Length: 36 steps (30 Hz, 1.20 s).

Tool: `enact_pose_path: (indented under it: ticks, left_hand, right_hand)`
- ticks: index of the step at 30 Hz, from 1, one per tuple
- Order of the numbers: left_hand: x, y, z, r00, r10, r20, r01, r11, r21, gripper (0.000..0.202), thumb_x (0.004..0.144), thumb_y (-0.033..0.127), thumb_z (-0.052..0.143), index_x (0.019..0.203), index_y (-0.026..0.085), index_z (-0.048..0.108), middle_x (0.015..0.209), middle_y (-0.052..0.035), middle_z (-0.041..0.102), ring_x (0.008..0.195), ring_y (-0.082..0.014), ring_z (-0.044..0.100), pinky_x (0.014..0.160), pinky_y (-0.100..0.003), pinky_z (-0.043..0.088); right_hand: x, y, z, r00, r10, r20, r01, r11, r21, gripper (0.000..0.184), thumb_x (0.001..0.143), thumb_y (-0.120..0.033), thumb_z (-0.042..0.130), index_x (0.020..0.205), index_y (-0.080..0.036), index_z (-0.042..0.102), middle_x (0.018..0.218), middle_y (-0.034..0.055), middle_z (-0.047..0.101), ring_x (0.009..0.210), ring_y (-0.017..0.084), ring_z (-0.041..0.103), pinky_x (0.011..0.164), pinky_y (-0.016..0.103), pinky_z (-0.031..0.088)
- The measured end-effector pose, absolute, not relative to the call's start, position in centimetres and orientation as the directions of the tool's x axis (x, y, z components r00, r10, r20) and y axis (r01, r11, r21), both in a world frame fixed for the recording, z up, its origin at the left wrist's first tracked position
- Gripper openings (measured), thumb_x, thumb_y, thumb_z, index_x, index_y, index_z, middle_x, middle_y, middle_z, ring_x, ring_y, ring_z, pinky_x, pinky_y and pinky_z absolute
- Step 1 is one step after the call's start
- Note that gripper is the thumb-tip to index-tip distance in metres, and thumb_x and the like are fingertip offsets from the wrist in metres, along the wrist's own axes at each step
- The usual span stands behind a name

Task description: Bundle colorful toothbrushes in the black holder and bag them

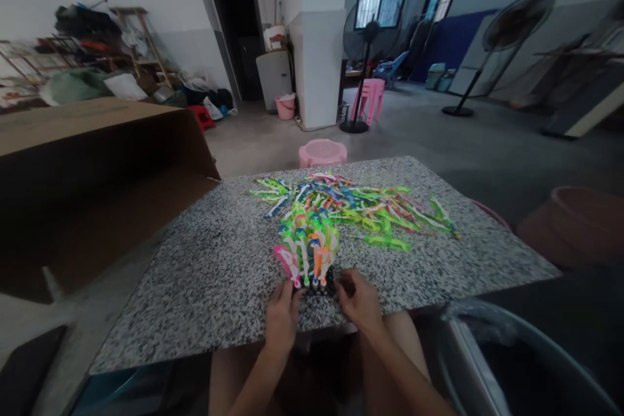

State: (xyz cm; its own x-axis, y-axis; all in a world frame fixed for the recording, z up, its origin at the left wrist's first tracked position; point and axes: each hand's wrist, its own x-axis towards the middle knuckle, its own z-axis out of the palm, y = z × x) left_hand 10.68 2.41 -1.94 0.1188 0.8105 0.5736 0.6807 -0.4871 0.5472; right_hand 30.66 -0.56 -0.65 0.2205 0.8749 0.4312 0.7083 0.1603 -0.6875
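A heap of bright plastic strips (351, 205), mostly green with blue, pink and orange, lies across the middle of the speckled granite tabletop (219, 273). Near the front edge a small bunch of these strips (309, 257) stands together with dark lower ends (319, 287). My left hand (281, 315) is closed around the left side of those dark ends. Against their right side, my right hand (359, 302) pinches with curled fingers.
A large open cardboard box (88, 188) stands left of the table. A pink stool (322, 153) sits beyond the far edge. A brown basin (575, 224) is at the right, a grey tub (511, 364) at lower right. Standing fans and clutter fill the room behind.
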Motion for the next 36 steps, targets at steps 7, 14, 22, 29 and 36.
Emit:
enact_pose_path:
  ticks: [7,14,22,29,36]
  left_hand:
    - [10.2,3.5,-1.2,0.167,0.776,0.608,0.694,-0.531,0.486,0.016,0.091,0.031,0.05,0.09,0.019,0.06,0.087,-0.0081,0.066,0.085,-0.0215,0.064,0.076,-0.032,0.052]
    - [10.1,0.1,-0.6,0.242,0.776,0.583,0.678,-0.565,0.471,0.011,0.09,0.028,0.051,0.09,0.022,0.061,0.081,-0.0058,0.068,0.077,-0.0208,0.066,0.069,-0.032,0.054]
    - [9.5,-2.2,-0.9,0.282,0.786,0.549,0.632,-0.583,0.51,0.017,0.09,0.027,0.05,0.1,0.026,0.064,0.088,-0.0072,0.071,0.083,-0.0231,0.068,0.075,-0.035,0.057]
    - [5.2,1.7,-1.0,0.287,0.891,0.352,0.449,-0.45,0.772,0.022,0.081,0.044,0.062,0.094,0.026,0.068,0.087,-0.0038,0.075,0.08,-0.0208,0.071,0.073,-0.03,0.059]
    - [7.4,19.0,5.1,0.04,0.893,0.449,0.792,-0.302,0.53,0.035,0.085,0.027,0.053,0.116,0.012,0.062,0.117,-0.0158,0.066,0.111,-0.0267,0.061,0.1,-0.041,0.046]
  right_hand:
    - [30.7,-0.3,-0.7,0.21,0.897,0.389,0.697,0.141,-0.703,0.017,0.083,-0.027,0.053,0.097,-0.018,0.058,0.083,0.0052,0.066,0.076,0.019,0.064,0.072,0.03,0.052]
    - [30.0,-1.7,0.5,-0.043,0.924,0.381,0.774,0.272,-0.572,0.054,0.073,-0.003,0.043,0.123,-0.016,0.059,0.113,0.0112,0.062,0.108,0.023,0.056,0.096,0.036,0.046]
    - [30.1,-4.2,1.7,-0.18,0.963,0.2,0.758,0.266,-0.596,0.062,0.069,-0.001,0.043,0.126,-0.019,0.059,0.11,0.0091,0.062,0.104,0.021,0.058,0.093,0.03,0.046]
    - [36.8,5.8,7.4,0.056,0.916,0.396,0.845,0.168,-0.507,0.03,0.083,-0.017,0.048,0.106,-0.019,0.067,0.097,0.0078,0.068,0.087,0.021,0.064,0.079,0.03,0.049]
    - [38.2,18.6,9.4,0.209,0.886,0.413,0.953,-0.089,-0.291,0.028,0.083,-0.018,0.058,0.11,-0.013,0.064,0.109,0.0181,0.063,0.091,0.026,0.062,0.08,0.034,0.047]
